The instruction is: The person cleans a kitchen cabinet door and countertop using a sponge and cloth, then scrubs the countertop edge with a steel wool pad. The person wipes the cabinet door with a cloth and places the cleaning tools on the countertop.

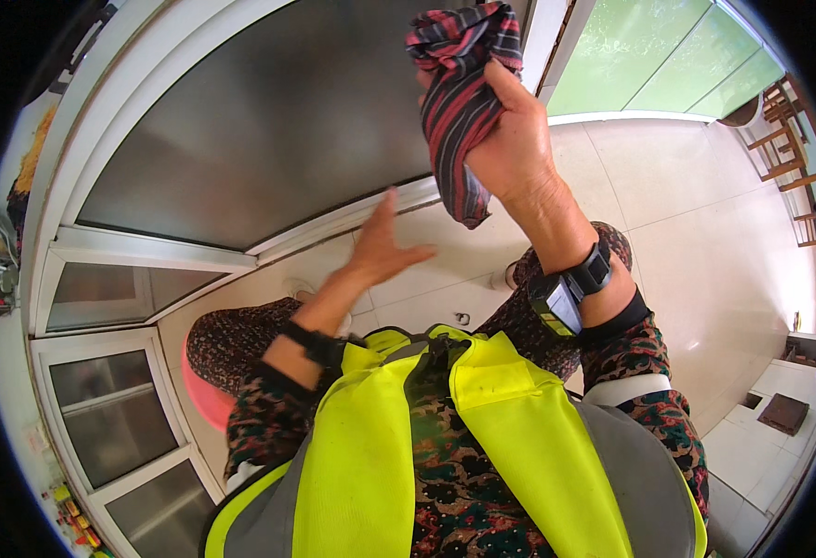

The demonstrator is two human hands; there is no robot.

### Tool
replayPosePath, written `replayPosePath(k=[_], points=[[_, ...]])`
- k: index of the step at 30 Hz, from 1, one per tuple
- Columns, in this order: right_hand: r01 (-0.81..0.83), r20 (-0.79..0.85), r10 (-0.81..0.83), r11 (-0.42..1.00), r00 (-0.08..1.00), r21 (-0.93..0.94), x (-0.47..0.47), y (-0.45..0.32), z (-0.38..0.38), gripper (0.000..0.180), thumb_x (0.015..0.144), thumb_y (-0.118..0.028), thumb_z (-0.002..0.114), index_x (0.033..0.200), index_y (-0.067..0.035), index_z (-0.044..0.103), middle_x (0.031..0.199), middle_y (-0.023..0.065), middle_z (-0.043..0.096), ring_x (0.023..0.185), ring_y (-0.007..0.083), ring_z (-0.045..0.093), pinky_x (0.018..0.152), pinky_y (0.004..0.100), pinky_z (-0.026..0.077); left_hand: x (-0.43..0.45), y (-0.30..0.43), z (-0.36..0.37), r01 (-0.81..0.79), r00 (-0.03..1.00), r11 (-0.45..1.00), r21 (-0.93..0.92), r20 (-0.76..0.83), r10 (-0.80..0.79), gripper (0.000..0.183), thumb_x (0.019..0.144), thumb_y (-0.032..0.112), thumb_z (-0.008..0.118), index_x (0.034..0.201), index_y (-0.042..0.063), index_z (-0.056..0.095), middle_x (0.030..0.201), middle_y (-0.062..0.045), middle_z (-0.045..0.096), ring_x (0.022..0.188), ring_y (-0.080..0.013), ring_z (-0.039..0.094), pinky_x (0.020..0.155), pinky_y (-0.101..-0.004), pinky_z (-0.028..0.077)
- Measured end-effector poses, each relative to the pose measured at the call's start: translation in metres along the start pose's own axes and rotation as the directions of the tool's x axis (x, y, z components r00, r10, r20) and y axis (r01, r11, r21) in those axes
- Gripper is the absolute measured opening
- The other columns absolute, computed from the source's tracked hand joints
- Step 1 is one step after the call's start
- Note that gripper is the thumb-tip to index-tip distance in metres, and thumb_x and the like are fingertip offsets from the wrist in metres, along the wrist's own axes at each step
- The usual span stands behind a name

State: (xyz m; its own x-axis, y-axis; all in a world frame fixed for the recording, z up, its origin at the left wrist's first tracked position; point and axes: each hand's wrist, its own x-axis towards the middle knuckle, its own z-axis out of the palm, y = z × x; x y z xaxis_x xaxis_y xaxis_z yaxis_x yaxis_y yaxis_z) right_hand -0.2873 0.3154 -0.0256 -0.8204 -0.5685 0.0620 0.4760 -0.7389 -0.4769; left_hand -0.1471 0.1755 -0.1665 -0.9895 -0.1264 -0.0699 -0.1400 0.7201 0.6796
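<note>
My right hand (512, 132) is raised at the top centre, its fingers closed around a bunched cloth (460, 132) with red, black and grey stripes. Behind the cloth stands a frosted glass panel (254, 132) in a white frame; whether the cloth touches the glass I cannot tell. Lower and to the left, my left hand (383, 244) is slightly blurred, with thumb and fingers spread and nothing in it. It is near the bottom rail (352, 216) of the panel's frame.
Smaller framed glass panels (118, 411) run down the left side. A pink plastic object (205, 390) is beside my left leg. A small dark object (462, 319) lies on the tiled floor (701, 230). Green glass panels (645, 56) and wooden chairs (784, 150) are at the upper right.
</note>
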Motion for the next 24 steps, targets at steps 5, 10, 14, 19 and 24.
replayPosePath(k=[5,10,14,19,24], points=[[-0.105,0.209,0.089,0.993,0.974,0.063,-0.011,0.004,0.009,0.046,0.098,-0.031,0.039,0.134,-0.002,0.042,0.126,0.0167,0.055,0.115,0.0335,0.054,0.095,0.0477,0.044,0.033,0.015,0.040,0.150,0.988,0.830,-0.538,0.043,-0.151,0.079,0.080,0.046,0.066,0.137,0.000,0.035,0.134,-0.019,0.046,0.125,-0.0301,0.044,0.105,-0.0381,0.034],[-0.122,-0.027,0.135,0.766,0.990,-0.632,-0.002,0.001,-0.008,0.040,0.086,-0.022,0.061,0.116,0.003,0.056,0.101,0.0133,0.066,0.097,0.0263,0.063,0.084,0.0359,0.049,0.032,0.007,0.001,0.132,0.959,0.036,-0.991,0.118,-0.258,0.056,0.091,0.046,0.048,0.129,0.005,0.047,0.127,-0.014,0.054,0.116,-0.0271,0.052,0.101,-0.0440,0.038],[0.157,0.168,0.149,0.081,0.974,-0.984,0.001,0.003,-0.023,0.065,0.077,-0.020,0.071,0.132,0.003,0.044,0.108,0.0155,0.063,0.103,0.0225,0.060,0.087,0.0331,0.048,0.020,0.007,-0.045,-0.065,0.998,-0.272,-0.960,-0.067,-0.002,0.067,0.088,0.059,0.042,0.133,0.008,0.044,0.133,-0.014,0.049,0.121,-0.0341,0.047,0.102,-0.0536,0.036],[0.340,0.304,0.194,-0.194,0.933,-0.920,-0.002,0.015,-0.036,0.089,0.068,-0.031,0.081,0.140,-0.006,0.035,0.143,0.0225,0.033,0.126,0.0331,0.044,0.098,0.0395,0.044,0.006,0.016,-0.092,-0.059,0.995,-0.364,-0.929,-0.085,0.055,0.081,0.082,0.067,0.041,0.138,0.009,0.037,0.141,-0.018,0.040,0.129,-0.0410,0.036,0.103,-0.0639,0.028],[0.294,0.251,0.456,-0.024,0.854,-0.955,-0.006,0.041,-0.040,0.080,0.068,-0.024,0.079,0.134,-0.002,0.039,0.125,0.0256,0.051,0.110,0.0376,0.055,0.094,0.0400,0.045,-0.009,0.037,-0.105,0.003,0.990,-0.414,-0.910,-0.055,0.127,0.079,0.084,0.065,0.041,0.139,0.009,0.036,0.144,-0.018,0.037,0.130,-0.0420,0.035,0.101,-0.0625,0.032]])
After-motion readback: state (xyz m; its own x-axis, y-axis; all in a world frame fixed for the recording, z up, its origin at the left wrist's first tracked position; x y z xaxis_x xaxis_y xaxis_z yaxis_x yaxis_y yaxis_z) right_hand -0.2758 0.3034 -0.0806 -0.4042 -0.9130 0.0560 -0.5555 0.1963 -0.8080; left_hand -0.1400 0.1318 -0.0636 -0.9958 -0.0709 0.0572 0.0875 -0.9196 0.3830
